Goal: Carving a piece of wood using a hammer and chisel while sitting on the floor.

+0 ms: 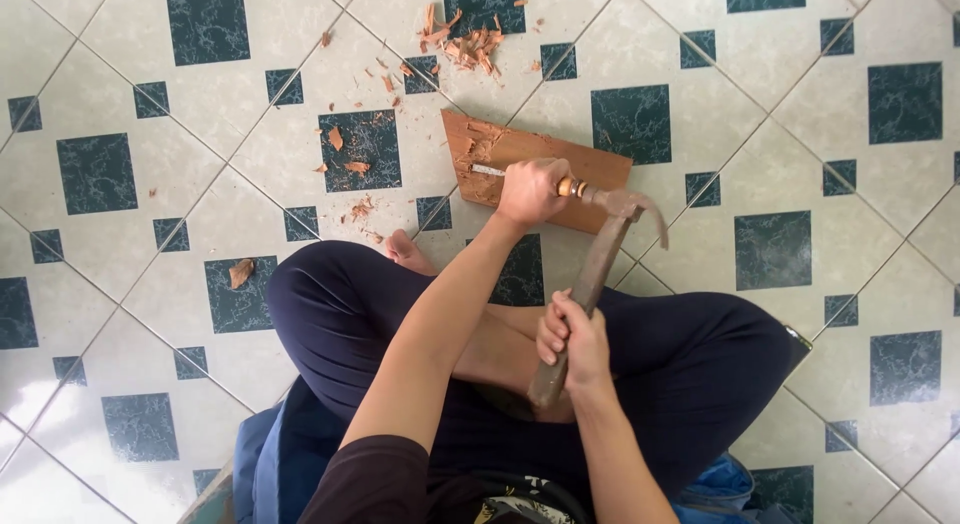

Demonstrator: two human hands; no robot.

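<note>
chisel [530, 181] handle hidden inside fist; hammer [600, 254] head blurred

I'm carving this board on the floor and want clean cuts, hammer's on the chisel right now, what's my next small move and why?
Probably lift the hammer a little with the right hand and tap again. Its head rests on the chisel butt, the left hand holds the blade in the rough, chipped corner of the board, so wood seems left there.
</note>
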